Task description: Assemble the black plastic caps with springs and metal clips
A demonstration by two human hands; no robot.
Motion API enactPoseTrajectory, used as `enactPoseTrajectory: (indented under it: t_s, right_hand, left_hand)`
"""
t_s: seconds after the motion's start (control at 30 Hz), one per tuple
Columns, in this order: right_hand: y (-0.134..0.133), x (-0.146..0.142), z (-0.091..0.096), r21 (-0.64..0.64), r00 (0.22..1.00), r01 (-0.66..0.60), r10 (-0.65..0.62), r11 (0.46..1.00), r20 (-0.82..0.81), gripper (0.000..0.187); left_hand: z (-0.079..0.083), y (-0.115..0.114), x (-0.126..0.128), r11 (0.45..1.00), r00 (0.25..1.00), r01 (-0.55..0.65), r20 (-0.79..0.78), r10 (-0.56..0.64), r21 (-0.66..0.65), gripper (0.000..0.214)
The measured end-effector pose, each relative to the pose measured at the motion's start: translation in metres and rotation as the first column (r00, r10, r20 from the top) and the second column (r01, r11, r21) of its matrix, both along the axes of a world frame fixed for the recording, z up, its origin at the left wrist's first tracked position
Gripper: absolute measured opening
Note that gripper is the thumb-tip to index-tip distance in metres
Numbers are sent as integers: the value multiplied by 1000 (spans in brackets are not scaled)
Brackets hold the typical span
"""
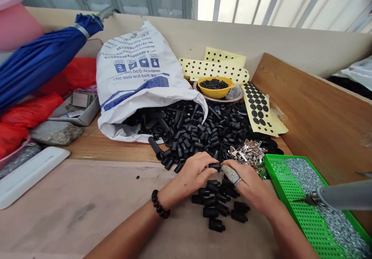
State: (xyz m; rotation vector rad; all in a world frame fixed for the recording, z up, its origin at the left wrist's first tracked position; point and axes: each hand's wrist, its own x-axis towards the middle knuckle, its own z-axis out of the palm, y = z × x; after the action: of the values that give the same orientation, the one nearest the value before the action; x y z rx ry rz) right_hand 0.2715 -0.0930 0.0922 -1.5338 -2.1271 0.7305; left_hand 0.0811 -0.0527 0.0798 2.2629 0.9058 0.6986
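Black cylinder [214,167] is located between the two hands, above the near edge of a loose heap of black parts [186,144] on the worktop [116,212]. The left hand [195,174] grasps it between thumb and fingers, lying lengthwise, which leaves its other end exposed towards the right hand. The right hand [245,177] is bent in at that end; a pale cover [231,174] sits on one digit, presumably as protection against wear. Whether the right hand grips anything cannot be told, its fingertips being partly hidden. Similar cylinders [210,212] lie on their sides beneath and in front of the hands, apart from the heap, an arrangement that appears to keep the two groups from mixing. A white sack [139,65] rests with its mouth towards the worker, parts spilling from it, so that stock is within reach. Metal clips [250,152] are piled beside the right hand. A green tray [286,181] contains small metal pieces [305,172], its walls evidently confining them. A powered driver [340,195] extends over the tray, conveniently placed for the right side.
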Motion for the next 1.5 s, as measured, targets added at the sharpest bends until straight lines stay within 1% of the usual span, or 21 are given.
enactPoseTrajectory:
  t_s: [0.07, 0.13, 0.2, 0.27, 0.33, 0.53, 0.67, 0.73, 0.83, 0.93, 1.0, 1.17, 1.23, 1.3, 1.37, 1.43, 1.5]
  right_hand:
    - [6, 6, -1, 30, 997, 20, -22, 999, 76, 24]
    - [12, 7, -4, 88, 971, 4, -25, 996, 238, 29]
    - [19, 2, -7, 119, 895, -61, 2, 991, 445, 29]
    - [24, -6, -9, 121, 815, -112, 22, 986, 579, 23]
    - [27, -15, -11, 133, 785, -128, 18, 983, 619, 18]
    - [29, -22, -19, 176, 771, -168, 18, 970, 637, 19]
    - [32, -24, -19, 187, 784, -215, 55, 959, 618, 16]
    - [35, -24, -18, 192, 800, -224, 68, 956, 596, 16]
    - [40, -19, -18, 201, 840, -199, 62, 959, 539, 20]
    - [43, -10, -20, 217, 897, -128, 20, 968, 441, 25]
    - [44, -3, -21, 226, 934, -65, -21, 972, 358, 25]
    - [38, 7, -17, 235, 979, 64, -106, 970, 172, 18]
    - [35, 9, -14, 221, 992, 106, -119, 970, 43, 16]
    - [33, 11, -12, 191, 984, 153, -131, 970, -120, 14]
    - [30, 11, -11, 145, 952, 196, -153, 970, -264, 13]
    - [28, 8, -10, 87, 911, 224, -177, 971, -372, 13]
    - [25, 4, -9, 52, 877, 229, -182, 972, -445, 13]
  left_hand:
    - [-3, 3, 0, 999, 997, -4, -80, 7, 37, 18]
    - [-7, 3, 0, 996, 983, 2, -184, 13, 84, 19]
    - [-11, 3, 1, 993, 958, 6, -286, 29, 120, 17]
    - [-13, 2, 1, 991, 932, 8, -361, 43, 137, 15]
    - [-13, 2, 0, 990, 916, 16, -399, 40, 137, 15]
    - [-10, 6, -8, 990, 917, 57, -399, 0, 131, 16]
    - [-13, 10, -10, 991, 939, 10, -342, 35, 130, 18]
    - [-12, 10, -11, 989, 940, -24, -334, 73, 148, 20]
    - [-9, 11, -9, 976, 913, -43, -389, 126, 215, 21]
    - [-6, 13, 0, 956, 867, -21, -470, 163, 292, 16]
    - [-8, 16, 10, 948, 846, -13, -502, 180, 318, 10]
    - [-16, 27, 37, 952, 822, -30, -535, 197, 304, 7]
    - [-17, 29, 41, 955, 825, -41, -529, 198, 293, 10]
    - [-14, 29, 39, 956, 841, -53, -504, 198, 288, 11]
    - [-11, 28, 33, 958, 865, -66, -463, 195, 281, 10]
    - [-8, 27, 25, 961, 891, -84, -412, 191, 263, 13]
    - [-4, 26, 19, 966, 914, -96, -364, 181, 240, 19]
